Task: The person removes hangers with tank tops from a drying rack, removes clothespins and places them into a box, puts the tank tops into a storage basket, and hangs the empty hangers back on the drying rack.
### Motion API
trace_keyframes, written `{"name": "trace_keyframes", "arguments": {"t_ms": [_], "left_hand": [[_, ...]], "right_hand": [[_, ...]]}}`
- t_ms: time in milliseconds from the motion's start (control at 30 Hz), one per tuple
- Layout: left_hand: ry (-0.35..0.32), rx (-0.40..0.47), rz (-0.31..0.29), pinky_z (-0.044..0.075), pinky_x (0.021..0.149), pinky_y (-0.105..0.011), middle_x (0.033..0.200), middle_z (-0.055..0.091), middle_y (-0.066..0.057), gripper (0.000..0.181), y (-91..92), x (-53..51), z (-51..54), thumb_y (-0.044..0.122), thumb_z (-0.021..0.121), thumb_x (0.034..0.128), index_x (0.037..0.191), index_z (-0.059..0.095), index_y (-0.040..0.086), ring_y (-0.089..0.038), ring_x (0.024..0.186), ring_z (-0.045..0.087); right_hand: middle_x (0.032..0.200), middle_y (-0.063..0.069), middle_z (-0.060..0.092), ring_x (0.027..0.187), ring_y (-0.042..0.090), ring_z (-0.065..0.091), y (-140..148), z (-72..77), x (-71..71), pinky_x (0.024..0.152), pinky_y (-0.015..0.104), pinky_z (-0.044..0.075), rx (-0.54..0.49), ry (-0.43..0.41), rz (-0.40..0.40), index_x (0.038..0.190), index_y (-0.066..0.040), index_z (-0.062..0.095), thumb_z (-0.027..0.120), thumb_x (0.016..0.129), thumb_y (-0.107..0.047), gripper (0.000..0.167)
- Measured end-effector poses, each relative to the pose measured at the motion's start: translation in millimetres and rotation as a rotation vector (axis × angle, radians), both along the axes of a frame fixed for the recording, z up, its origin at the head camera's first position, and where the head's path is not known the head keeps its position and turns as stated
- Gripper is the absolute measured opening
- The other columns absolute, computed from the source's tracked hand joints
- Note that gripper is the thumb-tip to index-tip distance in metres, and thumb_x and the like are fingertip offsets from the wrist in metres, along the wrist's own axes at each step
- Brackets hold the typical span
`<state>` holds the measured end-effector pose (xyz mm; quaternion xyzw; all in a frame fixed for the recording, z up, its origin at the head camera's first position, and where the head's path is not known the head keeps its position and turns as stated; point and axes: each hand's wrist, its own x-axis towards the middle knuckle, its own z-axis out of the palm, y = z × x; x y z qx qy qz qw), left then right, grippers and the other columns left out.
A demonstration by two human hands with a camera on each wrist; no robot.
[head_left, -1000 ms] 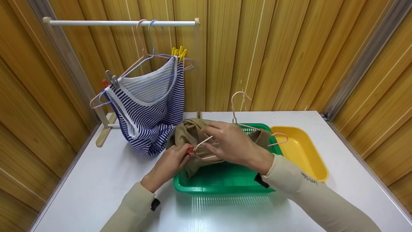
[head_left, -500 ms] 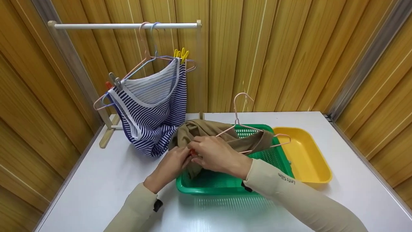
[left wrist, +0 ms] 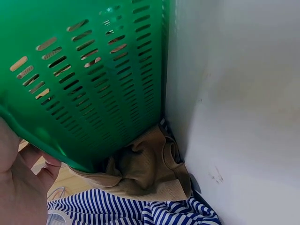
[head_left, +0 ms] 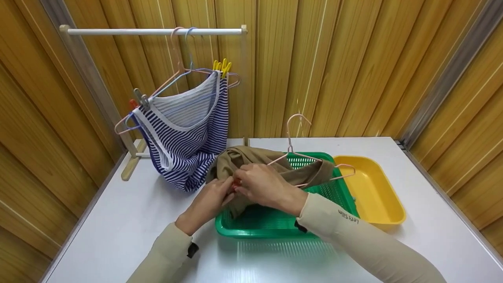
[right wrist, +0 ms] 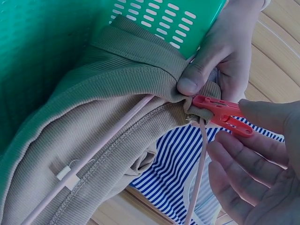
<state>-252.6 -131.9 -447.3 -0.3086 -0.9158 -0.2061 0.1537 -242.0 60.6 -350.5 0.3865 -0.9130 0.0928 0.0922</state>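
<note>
A brown ribbed garment lies partly in the green basket, with a pink hanger through its neck opening. My left hand pinches the garment's edge between thumb and fingers, clearest in the right wrist view. Right beside that thumb, a red clothespin has its jaws on the folded edge, around the hanger's end. My right hand holds the clothespin's handles between thumb and fingers. In the head view, both hands mostly cover the clothespin. The left wrist view shows only part of the left hand by the basket rim.
On a white rail at the left, pink and blue hangers carry a striped top with yellow clothespins, grey ones and a red one. A yellow tray stands right of the basket.
My right hand has moved left and down from the hanger's arm to the red clothespin and taken hold of it. The left hand stays at the garment's edge.
</note>
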Motion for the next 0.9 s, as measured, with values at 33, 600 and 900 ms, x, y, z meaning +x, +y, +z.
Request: {"name": "trace_keyframes", "arguments": {"t_ms": [33, 600, 900], "left_hand": [[0.005, 0.001, 0.001, 0.05, 0.073, -0.027, 0.092, 0.067, 0.0, 0.026, 0.2, -0.1, 0.0, 0.022, 0.066, 0.0942, 0.116, 0.055, 0.014, -0.014, 0.078, 0.055], [0.053, 0.013, 0.012, 0.047, 0.064, -0.024, 0.074, 0.06, 0.001, 0.017, 2.8, -1.1, 1.5, 0.028, 0.064, 0.0944, 0.097, 0.059, 0.012, -0.012, 0.07, 0.052], [0.061, 0.004, 0.023, 0.044, 0.063, -0.024, 0.073, 0.06, 0.002, 0.019, 3.7, 0.3, 0.4, 0.03, 0.065, 0.0933, 0.094, 0.059, 0.012, -0.012, 0.069, 0.053]], "right_hand": [[0.091, 0.002, 0.069, 0.08, 0.016, 0.065, 0.0, 0.1, 0.2, 0.071, 0.029, 0.056, -0.001, 0.005, 0.003, 0.104, -0.013, 0.071, 0.068, 0.093, -0.026, 0.017], [0.079, -0.001, 0.069, 0.07, 0.013, 0.062, 3.5, 0.7, -0.6, 0.063, 0.027, 0.051, -0.052, 0.093, 0.079, 0.091, -0.014, 0.07, 0.064, 0.093, -0.014, 0.007], [0.071, -0.002, 0.067, 0.065, 0.013, 0.059, 2.8, 1.0, -1.2, 0.06, 0.026, 0.045, -0.076, 0.117, 0.109, 0.083, -0.016, 0.072, 0.068, 0.092, -0.015, 0.01]]}}
